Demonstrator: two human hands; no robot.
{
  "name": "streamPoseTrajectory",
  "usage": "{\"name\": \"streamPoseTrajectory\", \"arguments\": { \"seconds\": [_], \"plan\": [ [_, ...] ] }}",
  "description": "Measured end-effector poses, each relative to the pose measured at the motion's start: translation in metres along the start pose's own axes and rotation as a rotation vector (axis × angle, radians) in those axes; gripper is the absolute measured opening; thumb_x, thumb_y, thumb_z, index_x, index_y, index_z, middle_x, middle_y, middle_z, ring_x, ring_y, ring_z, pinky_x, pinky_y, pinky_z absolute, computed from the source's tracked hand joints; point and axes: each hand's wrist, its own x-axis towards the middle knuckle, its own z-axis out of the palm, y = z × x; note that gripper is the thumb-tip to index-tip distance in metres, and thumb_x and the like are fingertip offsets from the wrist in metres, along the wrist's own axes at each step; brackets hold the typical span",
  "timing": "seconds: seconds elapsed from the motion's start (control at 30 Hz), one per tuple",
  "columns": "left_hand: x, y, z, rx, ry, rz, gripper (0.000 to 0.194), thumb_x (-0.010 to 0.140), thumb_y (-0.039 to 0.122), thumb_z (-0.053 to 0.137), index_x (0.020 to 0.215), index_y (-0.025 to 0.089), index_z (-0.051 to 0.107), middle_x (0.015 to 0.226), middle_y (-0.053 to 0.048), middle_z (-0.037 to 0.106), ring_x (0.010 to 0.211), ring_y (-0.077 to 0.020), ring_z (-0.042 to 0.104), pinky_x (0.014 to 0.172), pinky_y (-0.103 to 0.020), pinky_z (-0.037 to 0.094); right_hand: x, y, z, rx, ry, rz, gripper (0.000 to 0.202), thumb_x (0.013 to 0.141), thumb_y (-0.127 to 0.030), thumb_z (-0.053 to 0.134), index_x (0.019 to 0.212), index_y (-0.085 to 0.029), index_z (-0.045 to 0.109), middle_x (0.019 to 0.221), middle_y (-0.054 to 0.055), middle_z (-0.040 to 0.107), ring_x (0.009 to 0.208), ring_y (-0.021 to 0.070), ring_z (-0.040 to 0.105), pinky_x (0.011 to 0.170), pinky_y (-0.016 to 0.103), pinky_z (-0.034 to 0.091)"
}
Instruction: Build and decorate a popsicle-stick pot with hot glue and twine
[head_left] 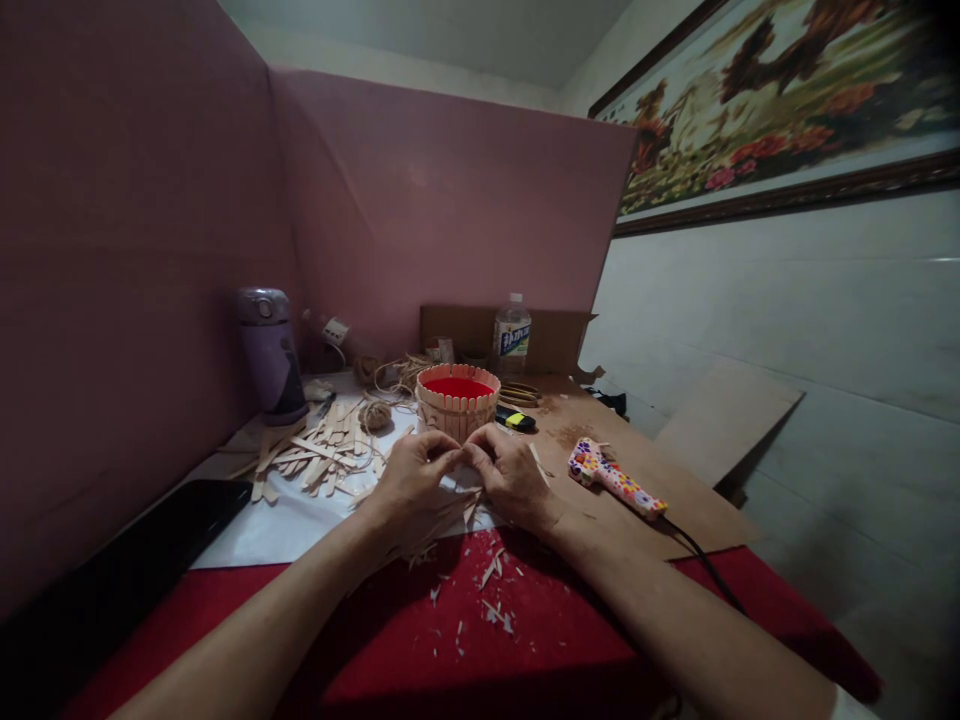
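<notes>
My left hand (421, 466) and my right hand (511, 474) meet fingertip to fingertip, both pinched closed. Whatever is between the fingers is too small to make out. Just behind them stands a round basket (457, 412) walled with upright wooden craft sticks, its inside red. Beneath and around the hands lie thin wood slivers (471, 508). To the left is a loose pile of craft sticks (322, 452) with a small ball of twine (375, 416) beside it.
A flower-patterned glue gun (616, 482) with a cord lies right, near a black and yellow utility knife (516, 419). A plastic bottle (513, 338) stands behind; a purple flask (271, 355) and a dark flat object (202, 505) are left. Wood scraps (495, 570) litter the red cloth.
</notes>
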Motion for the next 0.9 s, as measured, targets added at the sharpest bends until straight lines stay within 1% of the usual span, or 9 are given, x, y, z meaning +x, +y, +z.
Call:
{"name": "streamPoseTrajectory", "arguments": {
  "seconds": [0.1,0.2,0.3,0.37,0.47,0.53,0.6,0.73,0.9],
  "plan": [
    [0.000,-0.002,0.002,0.007,0.034,0.031,0.020,0.076,0.034,0.058,0.069,0.015,0.062,0.066,-0.002,0.061,0.063,-0.0139,0.052,0.059,-0.025,0.039,0.001,0.000,0.001,-0.042,-0.020,0.000,0.020,0.093,-0.029,0.042,0.080,-0.020,0.053,0.075,0.002,0.061,0.069,0.0150,0.056,0.064,0.024,0.036],
    [0.001,-0.004,0.003,-0.004,0.039,0.062,0.019,0.077,0.032,0.055,0.067,0.016,0.056,0.064,0.000,0.055,0.062,-0.0128,0.048,0.058,-0.025,0.038,0.001,0.000,0.001,-0.065,-0.027,0.004,0.024,0.094,-0.028,0.037,0.076,-0.021,0.050,0.071,0.001,0.058,0.067,0.0148,0.054,0.062,0.025,0.035],
    [0.001,-0.001,0.001,-0.054,0.027,0.047,0.021,0.077,0.034,0.054,0.066,0.016,0.054,0.063,0.000,0.053,0.062,-0.0129,0.048,0.059,-0.025,0.038,0.001,0.001,0.001,-0.033,0.001,0.035,0.025,0.095,-0.030,0.037,0.075,-0.021,0.049,0.068,0.000,0.055,0.063,0.0143,0.052,0.059,0.024,0.034],
    [0.001,0.001,0.000,-0.089,0.015,0.018,0.023,0.076,0.037,0.054,0.066,0.016,0.054,0.063,0.000,0.053,0.061,-0.0131,0.047,0.059,-0.026,0.038,0.001,0.000,0.000,0.010,0.010,0.038,0.023,0.095,-0.031,0.037,0.080,-0.021,0.051,0.071,0.000,0.057,0.065,0.0144,0.053,0.059,0.024,0.034],
    [0.001,0.005,-0.002,-0.103,-0.007,-0.021,0.026,0.075,0.040,0.056,0.065,0.015,0.056,0.063,0.000,0.053,0.062,-0.0134,0.048,0.059,-0.026,0.038,0.000,-0.001,-0.001,0.038,-0.008,0.012,0.015,0.093,-0.030,0.043,0.087,-0.020,0.053,0.078,0.001,0.062,0.072,0.0151,0.056,0.064,0.024,0.037],
    [0.000,0.006,-0.001,-0.095,-0.025,-0.029,0.026,0.074,0.040,0.057,0.066,0.015,0.057,0.063,0.000,0.054,0.062,-0.0136,0.048,0.058,-0.026,0.038,0.000,-0.001,-0.001,0.024,-0.025,-0.003,0.013,0.092,-0.028,0.045,0.086,-0.020,0.054,0.079,0.001,0.062,0.072,0.0152,0.057,0.065,0.024,0.037],
    [-0.001,0.007,-0.001,-0.090,-0.037,-0.024,0.026,0.074,0.041,0.057,0.068,0.015,0.059,0.064,-0.001,0.055,0.063,-0.0138,0.049,0.058,-0.026,0.039,-0.001,-0.001,-0.001,0.006,-0.041,-0.012,0.015,0.092,-0.029,0.044,0.083,-0.020,0.052,0.075,0.001,0.060,0.069,0.0149,0.055,0.063,0.024,0.036],
    [-0.002,0.005,0.000,-0.068,-0.015,0.029,0.023,0.074,0.036,0.058,0.072,0.014,0.062,0.067,-0.003,0.061,0.065,-0.0145,0.053,0.060,-0.026,0.041,0.000,-0.002,0.001,0.035,-0.068,-0.022,0.019,0.094,-0.028,0.037,0.080,-0.021,0.047,0.069,0.000,0.054,0.063,0.0138,0.051,0.059,0.024,0.035],
    [-0.004,0.001,0.001,0.018,0.001,0.112,0.020,0.078,0.028,0.054,0.079,0.014,0.067,0.074,-0.006,0.067,0.068,-0.0153,0.057,0.065,-0.027,0.043,0.002,0.001,0.002,0.073,-0.076,-0.027,0.025,0.094,-0.029,0.036,0.071,-0.021,0.044,0.064,-0.002,0.048,0.060,0.0126,0.048,0.057,0.023,0.033]
  ]
}}
